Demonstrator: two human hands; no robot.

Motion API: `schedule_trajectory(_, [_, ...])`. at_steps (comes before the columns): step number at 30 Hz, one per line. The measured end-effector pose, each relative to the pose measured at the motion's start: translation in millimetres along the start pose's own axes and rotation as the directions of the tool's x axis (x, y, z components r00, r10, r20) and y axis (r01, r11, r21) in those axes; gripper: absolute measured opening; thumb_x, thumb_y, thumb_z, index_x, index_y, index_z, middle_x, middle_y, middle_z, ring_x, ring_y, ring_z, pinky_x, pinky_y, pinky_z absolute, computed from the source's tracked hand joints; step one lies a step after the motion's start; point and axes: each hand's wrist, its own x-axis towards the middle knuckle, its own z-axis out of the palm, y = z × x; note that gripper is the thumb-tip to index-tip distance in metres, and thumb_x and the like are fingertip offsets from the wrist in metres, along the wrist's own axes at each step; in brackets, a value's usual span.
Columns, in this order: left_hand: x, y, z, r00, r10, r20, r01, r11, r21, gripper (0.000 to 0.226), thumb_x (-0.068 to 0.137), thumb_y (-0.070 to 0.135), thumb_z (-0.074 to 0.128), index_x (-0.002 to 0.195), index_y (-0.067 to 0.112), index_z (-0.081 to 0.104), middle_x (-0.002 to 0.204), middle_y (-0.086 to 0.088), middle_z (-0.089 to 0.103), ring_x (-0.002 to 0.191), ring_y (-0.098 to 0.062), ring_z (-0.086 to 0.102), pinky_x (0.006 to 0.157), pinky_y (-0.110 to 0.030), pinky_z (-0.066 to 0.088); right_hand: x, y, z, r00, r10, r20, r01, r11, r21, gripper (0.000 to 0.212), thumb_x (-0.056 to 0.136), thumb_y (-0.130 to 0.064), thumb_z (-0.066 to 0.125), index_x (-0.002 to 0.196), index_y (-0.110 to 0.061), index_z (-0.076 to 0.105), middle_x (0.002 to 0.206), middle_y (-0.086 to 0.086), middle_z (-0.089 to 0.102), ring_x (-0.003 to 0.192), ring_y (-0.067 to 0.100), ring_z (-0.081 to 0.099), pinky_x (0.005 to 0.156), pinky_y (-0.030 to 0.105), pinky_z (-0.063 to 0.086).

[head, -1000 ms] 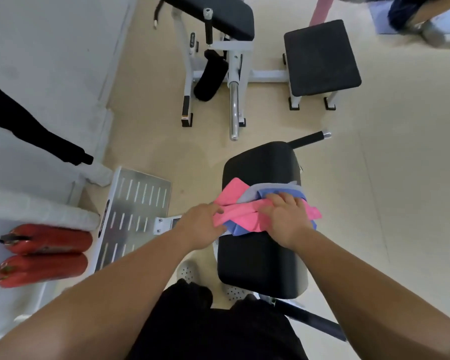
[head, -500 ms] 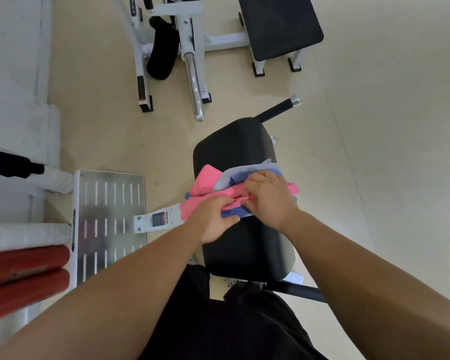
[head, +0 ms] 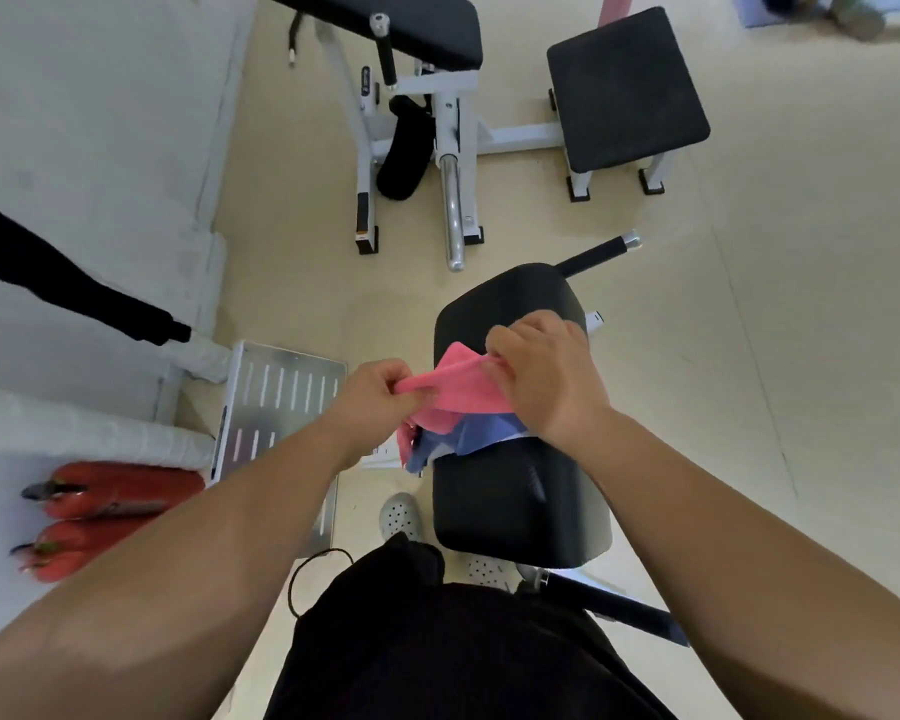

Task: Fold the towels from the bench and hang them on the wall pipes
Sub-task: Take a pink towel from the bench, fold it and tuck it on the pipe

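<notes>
Both hands, left hand [head: 372,394] and right hand [head: 544,374], pinching pink towel [head: 455,389], stretched left-right, above bench [head: 515,501]

Gym, padded black bench [head: 510,506], white weight machine [head: 455,142], square padded seat [head: 627,88]

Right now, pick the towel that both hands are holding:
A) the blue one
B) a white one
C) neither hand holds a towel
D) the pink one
D: the left hand and the right hand each pinch an edge of the pink towel, which stretches between them, while the blue towel lies under it on the bench.
</notes>
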Motion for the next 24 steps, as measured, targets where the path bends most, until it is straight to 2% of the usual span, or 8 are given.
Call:
schedule_trajectory(3, [-24.9,3.0,-31.7,0.995,0.025,-0.093,-0.03,0.998,-0.055,0.017,0.086,0.007,0.074,0.08,0.004,0.058,0.071,-0.005,0.047,0.065,-0.014,0.044,0.059,-0.026,0.036,16.9,-20.3,-16.2,0.997,-0.061,-0.042,0.061,0.998,-0.001,0.015,0.096,-0.032,0.056,0.086,-0.02,0.06,0.08,-0.005,0.064,0.095,0.025,0.057,0.083,0.04,0.039])
schedule_trajectory(6, [-58.8,4.4,-64.5,0.975,0.05,-0.218,-0.065,0.996,-0.063,0.02,0.083,0.004,0.075,0.073,0.008,0.058,0.058,0.006,0.053,0.053,-0.004,0.049,0.053,-0.015,0.039,35.4,-43.0,-34.0,0.991,-0.115,-0.072,0.121,0.988,0.097,0.014,0.097,-0.032,0.055,0.089,-0.021,0.056,0.08,-0.002,0.06,0.092,0.021,0.052,0.089,0.038,0.037])
schedule_trajectory(10, [-104.5,-9.9,-106.8,0.958,0.018,-0.287,-0.042,0.996,-0.079,0.017,0.071,0.026,0.079,0.074,0.011,0.07,0.071,-0.007,0.066,0.067,-0.02,0.06,0.067,-0.035,0.047,58.9,-75.6,-46.3,0.986,-0.147,-0.073,0.157,0.973,0.169,0.018,0.099,-0.035,0.055,0.086,-0.022,0.055,0.076,0.001,0.057,0.076,0.022,0.05,0.078,0.037,0.042])
schedule_trajectory(13, [-157.9,-27.0,-132.3,0.923,-0.1,-0.371,0.047,0.988,-0.149,0.04,0.075,0.035,0.082,0.067,0.004,0.058,0.063,-0.006,0.052,0.06,-0.019,0.049,0.064,-0.034,0.038,68.7,-110.8,-44.8,0.973,-0.224,-0.049,0.23,0.949,0.216,0.018,0.097,-0.032,0.059,0.083,-0.022,0.052,0.078,0.004,0.056,0.077,0.023,0.048,0.07,0.035,0.036])
schedule_trajectory(14, [-174.4,-34.1,-137.8,0.905,-0.153,-0.396,0.067,0.972,-0.223,0.041,0.077,0.038,0.081,0.064,0.009,0.056,0.059,-0.004,0.047,0.056,-0.02,0.044,0.061,-0.033,0.035,69.8,-123.2,-43.1,0.964,-0.263,-0.035,0.264,0.938,0.227,0.018,0.096,-0.029,0.06,0.083,-0.022,0.05,0.079,0.004,0.055,0.079,0.023,0.047,0.069,0.035,0.034])
schedule_trajectory(18, [-220.0,-67.1,-155.9,0.75,-0.389,-0.536,0.067,0.849,-0.523,0.037,0.071,0.056,0.068,0.076,0.021,0.058,0.075,-0.006,0.043,0.066,-0.026,0.039,0.066,-0.043,0.036,68.9,-166.7,-20.3,0.917,-0.366,0.157,0.338,0.924,0.18,0.003,0.093,-0.02,0.061,0.093,-0.022,0.063,0.087,0.001,0.065,0.085,0.024,0.058,0.072,0.036,0.044])
schedule_trajectory(21, [-243.0,-90.2,-165.9,0.706,-0.319,-0.632,0.015,0.899,-0.437,0.026,0.083,0.045,0.055,0.074,0.02,0.054,0.072,-0.009,0.045,0.065,-0.024,0.046,0.059,-0.042,0.041,63.5,-200.5,8.9,0.829,-0.445,0.339,0.4,0.895,0.198,0.009,0.094,-0.023,0.063,0.099,-0.027,0.07,0.095,-0.003,0.071,0.092,0.021,0.061,0.078,0.034,0.047])
schedule_trajectory(24, [-267.3,-121.0,-174.6,0.631,-0.289,-0.72,0.035,0.938,-0.345,0.02,0.076,0.039,0.059,0.071,0.02,0.053,0.075,-0.006,0.061,0.068,-0.02,0.052,0.063,-0.038,0.041,50.6,-235.9,33.6,0.753,-0.463,0.467,0.39,0.886,0.249,0.006,0.093,-0.025,0.066,0.094,-0.028,0.072,0.086,-0.01,0.065,0.084,0.016,0.057,0.07,0.028,0.037])
